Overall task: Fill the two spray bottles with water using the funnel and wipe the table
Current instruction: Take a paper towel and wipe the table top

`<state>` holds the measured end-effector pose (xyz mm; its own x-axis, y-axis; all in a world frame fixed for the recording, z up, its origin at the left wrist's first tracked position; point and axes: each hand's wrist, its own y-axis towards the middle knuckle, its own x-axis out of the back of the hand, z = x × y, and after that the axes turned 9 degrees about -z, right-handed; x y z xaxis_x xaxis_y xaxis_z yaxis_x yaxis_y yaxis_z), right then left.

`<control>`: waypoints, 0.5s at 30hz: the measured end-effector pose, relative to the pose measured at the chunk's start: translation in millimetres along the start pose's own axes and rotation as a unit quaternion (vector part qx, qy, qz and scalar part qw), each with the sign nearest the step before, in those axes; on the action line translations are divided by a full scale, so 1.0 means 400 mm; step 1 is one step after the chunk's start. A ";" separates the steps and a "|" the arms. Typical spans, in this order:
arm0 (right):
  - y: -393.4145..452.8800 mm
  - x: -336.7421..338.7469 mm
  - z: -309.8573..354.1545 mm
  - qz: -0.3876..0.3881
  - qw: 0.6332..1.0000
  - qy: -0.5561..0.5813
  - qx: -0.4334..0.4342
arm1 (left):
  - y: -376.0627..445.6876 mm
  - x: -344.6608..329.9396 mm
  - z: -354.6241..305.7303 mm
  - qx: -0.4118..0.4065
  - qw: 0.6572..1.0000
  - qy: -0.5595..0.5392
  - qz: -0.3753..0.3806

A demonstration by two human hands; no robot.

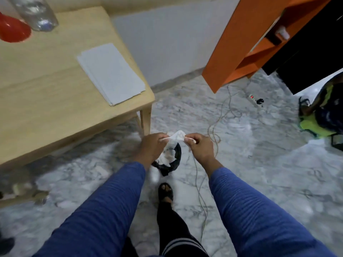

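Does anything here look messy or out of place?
Yes. Cables trail loose across the floor, one running close beside the person's foot, a likely trip hazard. Both hands, left hand and right hand, pinch a crumpled tissue over a small bin, away from the table.

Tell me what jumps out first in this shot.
Both hands, left and right, pinch a crumpled white tissue over a black-lined bin on the marble floor. At left, a wooden table carries a stack of white paper, a red funnel and a clear bottle.
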<state>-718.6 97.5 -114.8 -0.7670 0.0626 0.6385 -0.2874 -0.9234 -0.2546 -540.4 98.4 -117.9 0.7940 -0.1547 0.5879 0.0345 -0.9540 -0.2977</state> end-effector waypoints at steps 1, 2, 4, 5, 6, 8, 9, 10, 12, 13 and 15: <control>0.024 -0.005 -0.023 0.020 1.000 -0.011 -0.015 | 0.017 -0.029 0.003 0.018 1.000 0.001 0.004; 0.049 -0.011 -0.045 0.040 0.999 -0.017 -0.028 | 0.035 -0.057 0.011 0.037 0.999 -0.003 0.005; 0.092 -0.026 -0.080 0.102 0.993 -0.013 -0.061 | 0.065 -0.108 0.030 0.066 0.998 0.010 0.018; 0.112 -0.033 -0.096 0.142 0.987 -0.021 -0.077 | 0.079 -0.129 0.040 0.077 0.996 0.026 0.033; 0.131 -0.045 -0.115 0.177 0.980 -0.039 -0.080 | 0.093 -0.150 0.053 0.090 0.994 0.041 0.048; 0.165 -0.069 -0.144 0.233 0.967 -0.087 -0.063 | 0.117 -0.183 0.077 0.114 0.989 0.066 0.074; 0.180 -0.081 -0.154 0.255 0.959 -0.112 -0.055 | 0.126 -0.194 0.089 0.126 0.985 0.078 0.088; 0.191 -0.094 -0.162 0.270 0.952 -0.137 -0.045 | 0.134 -0.204 0.101 0.135 0.981 0.091 0.101; 0.205 -0.115 -0.165 0.284 0.942 -0.174 -0.031 | 0.146 -0.217 0.121 0.147 0.975 0.122 0.116; 0.208 -0.122 -0.164 0.287 0.940 -0.183 -0.026 | 0.149 -0.217 0.122 0.149 0.971 0.138 0.123; 0.211 -0.132 -0.156 0.289 0.937 -0.194 -0.019 | 0.154 -0.215 0.118 0.153 0.966 0.162 0.131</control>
<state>-738.3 39.9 -215.2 -0.5372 -0.5930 0.5998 0.0854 -0.7457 -0.6608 -577.9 65.0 -222.4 0.5704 -0.5000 0.6517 0.0757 -0.7580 -0.6478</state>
